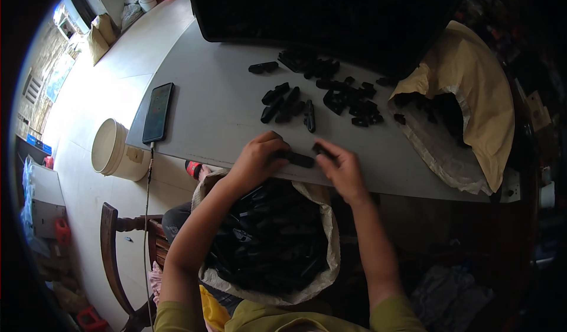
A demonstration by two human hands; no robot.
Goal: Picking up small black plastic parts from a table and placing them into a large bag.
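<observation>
At the near edge of a grey table [224, 105], left hand [255, 158] and right hand [341, 168] close their fingers on one black plastic part [300, 159]; a phone [158, 112] lies left, a pale bucket [112, 149] stands on the sunlit floor [127, 66].

Fingers of the left hand [255, 159] cover one end of the black plastic part [300, 159]; the right hand [342, 169] hides the other end.
</observation>
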